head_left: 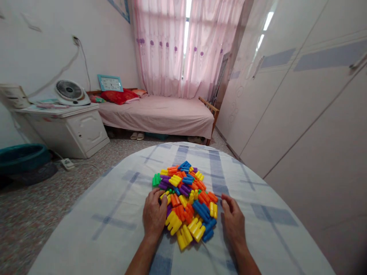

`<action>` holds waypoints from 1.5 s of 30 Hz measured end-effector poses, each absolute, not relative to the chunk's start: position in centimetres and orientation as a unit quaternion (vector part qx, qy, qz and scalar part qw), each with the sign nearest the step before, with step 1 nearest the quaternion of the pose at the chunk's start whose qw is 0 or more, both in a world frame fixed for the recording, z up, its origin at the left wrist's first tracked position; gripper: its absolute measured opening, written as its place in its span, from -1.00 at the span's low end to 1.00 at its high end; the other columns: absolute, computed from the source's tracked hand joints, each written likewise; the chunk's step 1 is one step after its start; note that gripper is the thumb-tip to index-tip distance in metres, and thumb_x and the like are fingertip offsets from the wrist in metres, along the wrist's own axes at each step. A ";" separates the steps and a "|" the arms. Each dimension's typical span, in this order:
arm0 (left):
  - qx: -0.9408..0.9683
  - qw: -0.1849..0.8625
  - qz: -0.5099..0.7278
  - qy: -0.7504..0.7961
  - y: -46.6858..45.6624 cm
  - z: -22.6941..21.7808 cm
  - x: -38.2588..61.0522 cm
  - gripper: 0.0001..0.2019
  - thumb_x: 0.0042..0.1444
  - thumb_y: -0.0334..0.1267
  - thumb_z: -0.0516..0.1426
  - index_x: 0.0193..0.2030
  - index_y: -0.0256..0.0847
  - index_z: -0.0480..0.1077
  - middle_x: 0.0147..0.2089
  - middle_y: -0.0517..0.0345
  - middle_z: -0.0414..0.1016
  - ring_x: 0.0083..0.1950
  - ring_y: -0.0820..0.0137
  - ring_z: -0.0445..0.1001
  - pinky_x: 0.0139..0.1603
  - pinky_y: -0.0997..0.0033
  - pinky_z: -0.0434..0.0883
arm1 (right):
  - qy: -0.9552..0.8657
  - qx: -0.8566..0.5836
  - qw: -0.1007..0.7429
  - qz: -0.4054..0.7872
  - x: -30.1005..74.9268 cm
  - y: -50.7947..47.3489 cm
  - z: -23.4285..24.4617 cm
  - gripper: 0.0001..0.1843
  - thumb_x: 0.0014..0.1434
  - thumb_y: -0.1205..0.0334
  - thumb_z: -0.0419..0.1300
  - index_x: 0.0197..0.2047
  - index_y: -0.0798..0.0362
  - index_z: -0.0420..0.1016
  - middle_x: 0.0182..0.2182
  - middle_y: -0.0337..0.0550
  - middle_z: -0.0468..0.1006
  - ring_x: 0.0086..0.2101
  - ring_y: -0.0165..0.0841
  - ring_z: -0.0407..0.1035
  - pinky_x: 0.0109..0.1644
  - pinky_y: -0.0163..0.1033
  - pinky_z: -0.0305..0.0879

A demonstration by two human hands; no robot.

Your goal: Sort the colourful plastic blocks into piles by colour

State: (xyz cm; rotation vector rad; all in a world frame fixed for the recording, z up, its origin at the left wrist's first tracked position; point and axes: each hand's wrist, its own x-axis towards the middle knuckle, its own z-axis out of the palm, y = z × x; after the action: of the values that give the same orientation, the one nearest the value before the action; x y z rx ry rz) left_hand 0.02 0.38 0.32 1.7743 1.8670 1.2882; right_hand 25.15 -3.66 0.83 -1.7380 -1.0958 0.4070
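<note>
A heap of plastic building blocks (pixel 183 200) in yellow, orange, blue, purple and green lies on the cloth-covered table. My left hand (pixel 155 212) rests against the heap's left side, its fingers bent loosely over the edge and touching blocks there; none is lifted. On the other side, my right hand (pixel 233 217) lies on the cloth just right of the heap, fingers apart and slightly curled, near an orange block (pixel 212 197) and a yellow block (pixel 213 210). Larger yellow blocks (pixel 184 236) sit at the front of the pile, with blue blocks (pixel 210 229) to their right.
The rounded table wears a white cloth with blue stripes (pixel 120 229). Beyond stand a bed (pixel 163 114), a white cabinet (pixel 83 130) with a fan (pixel 70 91) on it, and a teal tub (pixel 24 154). A wardrobe (pixel 301 126) lines the right side.
</note>
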 end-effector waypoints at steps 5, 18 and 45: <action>0.619 0.141 0.435 0.638 0.6 0.0 -0.2 -0.70 0.18 -0.13 -0.05 -0.16 -0.20 0.43 -0.02 -0.01 0.42 0.05 0.21 0.37 0.12 0.13 0.31 | -0.469 -0.684 0.510 0.227 25.8 -3.7 1.7 -0.66 0.13 -0.01 0.04 -0.26 0.05 0.48 -0.29 -0.10 0.57 -0.23 -0.22 0.43 -0.11 -0.18 0.31; 0.616 0.143 0.435 0.641 1.0 -0.5 -0.5 -0.68 0.14 -0.08 -0.04 -0.18 -0.17 0.45 -0.01 -0.01 0.42 0.06 0.19 0.38 0.13 0.12 0.32 | -0.628 -0.597 0.391 0.312 26.8 -4.6 3.1 -0.47 -0.09 0.09 0.30 0.00 0.00 0.42 -0.17 -0.19 0.51 -0.21 -0.27 0.38 -0.12 -0.20 0.31; 0.620 0.142 0.439 0.635 1.0 -0.5 -0.5 -0.66 0.14 -0.08 -0.04 -0.18 -0.21 0.44 -0.04 -0.02 0.42 0.05 0.19 0.37 0.14 0.11 0.30 | -0.497 -0.766 0.395 -0.100 29.5 -3.7 1.0 -0.68 0.21 0.10 -0.03 -0.11 0.06 0.40 -0.24 -0.07 0.50 -0.24 -0.25 0.38 -0.12 -0.17 0.25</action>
State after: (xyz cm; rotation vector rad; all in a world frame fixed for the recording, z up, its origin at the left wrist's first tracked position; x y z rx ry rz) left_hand -0.49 0.98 -0.50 1.7879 1.8321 1.2676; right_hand 29.51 -3.68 1.04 -1.9432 -1.2603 -0.2541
